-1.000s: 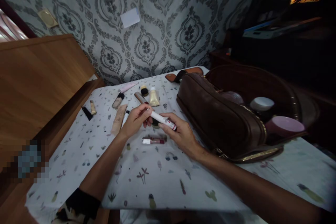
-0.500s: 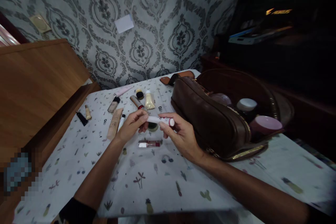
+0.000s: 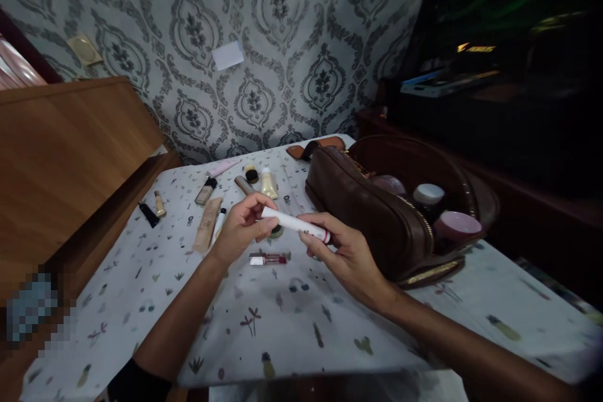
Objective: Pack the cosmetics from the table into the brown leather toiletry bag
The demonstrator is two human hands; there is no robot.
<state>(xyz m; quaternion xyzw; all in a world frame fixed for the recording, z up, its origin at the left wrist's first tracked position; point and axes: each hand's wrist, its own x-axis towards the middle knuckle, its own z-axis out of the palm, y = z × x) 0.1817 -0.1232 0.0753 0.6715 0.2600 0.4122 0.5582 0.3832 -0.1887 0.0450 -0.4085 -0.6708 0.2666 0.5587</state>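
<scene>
Between my two hands a slim white cosmetic tube (image 3: 293,223) with a pink-red ring near its right end is held above the table. My left hand (image 3: 238,232) pinches its left end between thumb and fingers. My right hand (image 3: 351,257) grips it near the ringed end. Below the tube lies a lip gloss (image 3: 267,259) with a silver cap and dark red body. A round dark container (image 3: 276,231) shows partly behind the tube. Beside my left hand are a beige squeeze tube (image 3: 207,226) and a small white tube with a black cap (image 3: 219,222).
An unzipped brown bag (image 3: 372,217) stands at right, holding a white-lidded jar (image 3: 428,193) and a pink container (image 3: 456,223). Farther back lie a cream tube (image 3: 269,184), a foundation bottle (image 3: 206,191) and a small jar (image 3: 251,173). A wooden panel (image 3: 80,144) rises at left.
The white tube has tilted, its right end now lower and farther right. My right hand has shifted right and down with it. The view has turned slightly.
</scene>
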